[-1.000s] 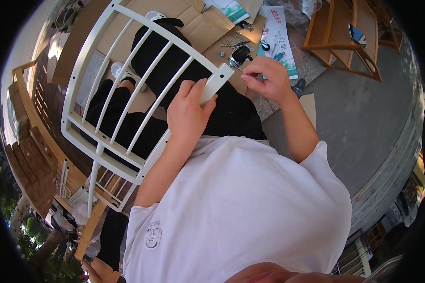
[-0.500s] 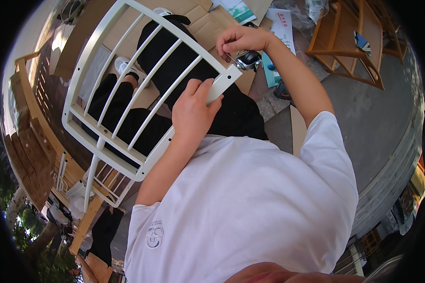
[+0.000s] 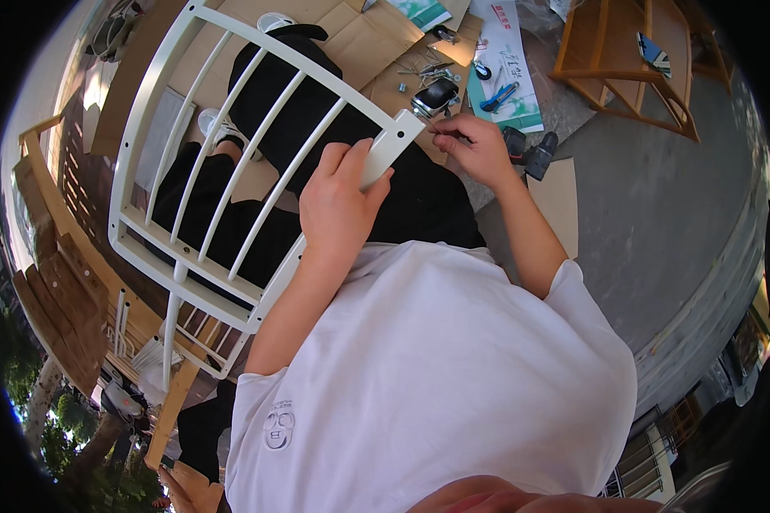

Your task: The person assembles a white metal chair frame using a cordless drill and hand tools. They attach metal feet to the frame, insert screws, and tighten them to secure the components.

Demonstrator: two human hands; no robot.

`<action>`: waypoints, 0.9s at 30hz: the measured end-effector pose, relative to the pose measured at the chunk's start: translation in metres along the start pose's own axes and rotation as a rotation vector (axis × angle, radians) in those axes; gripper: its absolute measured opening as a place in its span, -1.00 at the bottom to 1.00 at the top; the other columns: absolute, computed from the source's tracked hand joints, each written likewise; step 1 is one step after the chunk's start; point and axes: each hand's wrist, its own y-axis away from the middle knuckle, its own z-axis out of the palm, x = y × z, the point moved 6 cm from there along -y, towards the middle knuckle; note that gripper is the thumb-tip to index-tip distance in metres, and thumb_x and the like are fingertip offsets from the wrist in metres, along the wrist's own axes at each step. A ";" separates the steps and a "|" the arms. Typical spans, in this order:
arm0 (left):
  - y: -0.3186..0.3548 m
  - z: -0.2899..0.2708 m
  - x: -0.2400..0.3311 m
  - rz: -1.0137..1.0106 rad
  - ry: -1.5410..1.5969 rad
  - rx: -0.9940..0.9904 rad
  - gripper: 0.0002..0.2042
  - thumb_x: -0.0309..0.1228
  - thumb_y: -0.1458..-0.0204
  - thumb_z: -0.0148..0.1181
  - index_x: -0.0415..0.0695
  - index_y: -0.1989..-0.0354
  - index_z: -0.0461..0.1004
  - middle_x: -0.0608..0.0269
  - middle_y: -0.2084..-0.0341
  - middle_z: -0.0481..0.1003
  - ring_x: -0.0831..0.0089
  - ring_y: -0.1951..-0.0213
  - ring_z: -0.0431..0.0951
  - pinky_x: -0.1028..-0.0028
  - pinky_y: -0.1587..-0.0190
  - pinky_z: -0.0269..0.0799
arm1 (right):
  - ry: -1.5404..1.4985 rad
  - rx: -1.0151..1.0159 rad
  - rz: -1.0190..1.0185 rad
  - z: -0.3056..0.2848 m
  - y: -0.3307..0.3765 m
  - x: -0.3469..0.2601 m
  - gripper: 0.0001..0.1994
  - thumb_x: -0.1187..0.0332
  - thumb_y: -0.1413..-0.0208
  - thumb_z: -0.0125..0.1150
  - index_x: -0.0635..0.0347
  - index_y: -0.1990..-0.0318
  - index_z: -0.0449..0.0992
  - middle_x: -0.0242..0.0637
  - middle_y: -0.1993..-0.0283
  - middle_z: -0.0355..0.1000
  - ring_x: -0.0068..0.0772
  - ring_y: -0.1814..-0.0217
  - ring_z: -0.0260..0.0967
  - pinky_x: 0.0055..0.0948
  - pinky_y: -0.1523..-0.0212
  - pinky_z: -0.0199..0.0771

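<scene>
A white frame with curved slats (image 3: 275, 128) lies tilted across my black-trousered legs. My left hand (image 3: 338, 192) is wrapped round its near rail, close to the corner with a dark hole. Just right of that corner, my right hand (image 3: 475, 147) pinches a thin metal rod (image 3: 428, 125), whose exact kind I cannot make out. Beyond the fingertips is a rounded black and silver object (image 3: 436, 96). Screws and other small metal parts (image 3: 428, 70) lie scattered on the cardboard behind it.
A blue utility knife (image 3: 499, 97) rests on printed sheets (image 3: 506, 51). Near my right wrist lies a black power tool (image 3: 539, 156) beside a cardboard piece (image 3: 565, 201). Brown wooden furniture (image 3: 620, 77) stands far right; a wooden bench (image 3: 68, 197) stands left.
My right hand has moved right and toward me, away from the frame's corner, with the thin rod. My left hand keeps its hold. The view has shifted slightly, uncovering the small parts.
</scene>
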 end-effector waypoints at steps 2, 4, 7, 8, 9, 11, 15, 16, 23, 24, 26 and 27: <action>-0.001 0.000 0.000 0.018 -0.010 0.015 -0.58 -0.30 0.04 0.51 -0.07 -0.02 0.60 0.26 0.21 0.48 0.19 0.33 0.61 0.26 0.30 0.56 | 0.175 0.096 -0.139 -0.007 0.005 -0.023 -0.78 0.40 -0.09 0.45 0.15 0.10 0.66 -0.19 0.28 0.61 -0.18 0.27 0.60 -0.35 0.25 0.57; -0.002 0.000 0.001 0.020 -0.011 0.028 -0.58 -0.30 0.04 0.52 -0.07 -0.02 0.61 0.26 0.21 0.49 0.19 0.34 0.61 0.25 0.31 0.56 | 0.289 0.164 -0.318 -0.014 0.006 -0.041 -0.80 0.42 -0.07 0.44 0.15 0.14 0.64 -0.22 0.28 0.60 -0.15 0.27 0.59 -0.32 0.27 0.58; -0.005 -0.002 0.001 0.016 0.001 0.038 -0.59 -0.30 0.04 0.51 -0.07 -0.01 0.61 0.26 0.21 0.49 0.19 0.35 0.61 0.26 0.31 0.56 | 0.366 0.182 -0.616 -0.022 0.003 -0.066 -0.80 0.49 -0.01 0.43 0.15 0.18 0.61 -0.26 0.26 0.58 -0.16 0.26 0.58 -0.29 0.29 0.58; -0.006 -0.002 0.000 0.006 0.006 0.037 -0.59 -0.29 0.04 0.51 -0.07 -0.01 0.61 0.26 0.21 0.49 0.19 0.35 0.61 0.26 0.31 0.56 | 0.391 0.159 -0.696 -0.026 -0.001 -0.074 -0.79 0.51 0.02 0.42 0.15 0.18 0.61 -0.27 0.25 0.57 -0.17 0.26 0.58 -0.29 0.29 0.58; -0.006 -0.002 0.001 -0.003 0.010 0.033 -0.59 -0.29 0.04 0.51 -0.07 -0.01 0.61 0.27 0.21 0.49 0.19 0.35 0.61 0.26 0.31 0.56 | 0.415 0.136 -0.775 -0.029 -0.004 -0.082 -0.78 0.53 0.04 0.41 0.16 0.19 0.60 -0.29 0.24 0.56 -0.17 0.26 0.58 -0.29 0.30 0.58; -0.006 -0.002 0.000 -0.016 0.006 0.031 -0.59 -0.29 0.04 0.51 -0.06 -0.01 0.61 0.27 0.22 0.49 0.19 0.35 0.61 0.26 0.31 0.55 | 0.414 0.117 -0.845 -0.034 -0.017 -0.099 -0.78 0.53 0.05 0.39 0.15 0.20 0.59 -0.31 0.22 0.55 -0.17 0.25 0.56 -0.29 0.28 0.58; -0.005 -0.001 -0.001 -0.024 -0.015 0.024 -0.60 -0.28 0.03 0.51 -0.06 0.00 0.61 0.27 0.22 0.48 0.18 0.35 0.61 0.26 0.31 0.56 | 0.322 -0.082 -0.910 -0.037 -0.053 -0.121 -0.78 0.52 0.06 0.39 0.13 0.20 0.60 -0.34 0.20 0.56 -0.24 0.20 0.55 -0.31 0.23 0.57; -0.006 -0.002 0.000 -0.024 -0.021 0.023 -0.60 -0.28 0.03 0.51 -0.06 0.00 0.61 0.27 0.22 0.48 0.18 0.35 0.61 0.25 0.31 0.56 | 0.260 -0.175 -0.864 -0.034 -0.064 -0.121 -0.78 0.52 0.03 0.39 0.14 0.18 0.61 -0.32 0.17 0.57 -0.24 0.20 0.56 -0.32 0.22 0.57; -0.005 -0.002 0.000 -0.031 -0.013 0.012 -0.61 -0.29 0.02 0.50 -0.06 0.00 0.61 0.27 0.22 0.48 0.18 0.34 0.62 0.25 0.31 0.56 | -0.170 -0.866 -0.302 0.003 -0.142 -0.096 -0.89 0.44 -0.32 0.23 0.21 0.09 0.63 -0.34 0.17 0.60 -0.46 0.16 0.57 -0.47 0.06 0.58; -0.004 -0.002 0.001 -0.031 -0.013 0.010 -0.61 -0.29 0.02 0.50 -0.07 0.00 0.61 0.27 0.22 0.48 0.18 0.34 0.62 0.25 0.31 0.56 | -0.256 -0.940 -0.231 0.011 -0.149 -0.086 -0.88 0.43 -0.34 0.22 0.23 0.08 0.62 -0.34 0.18 0.60 -0.47 0.15 0.57 -0.46 0.05 0.58; -0.004 -0.002 0.002 -0.029 -0.011 0.004 -0.61 -0.29 0.02 0.50 -0.07 0.00 0.61 0.26 0.23 0.48 0.18 0.34 0.62 0.25 0.31 0.56 | -0.383 -1.051 -0.106 0.029 -0.158 -0.061 -0.83 0.36 -0.39 0.19 0.28 0.05 0.59 -0.36 0.18 0.58 -0.52 0.11 0.56 -0.47 0.03 0.57; -0.004 -0.001 0.002 -0.027 -0.006 0.003 -0.61 -0.29 0.02 0.50 -0.07 0.00 0.61 0.26 0.23 0.48 0.18 0.34 0.62 0.25 0.30 0.56 | -0.439 -1.079 -0.016 0.036 -0.159 -0.040 -0.82 0.35 -0.39 0.20 0.27 0.05 0.60 -0.36 0.17 0.58 -0.52 0.10 0.56 -0.47 0.02 0.56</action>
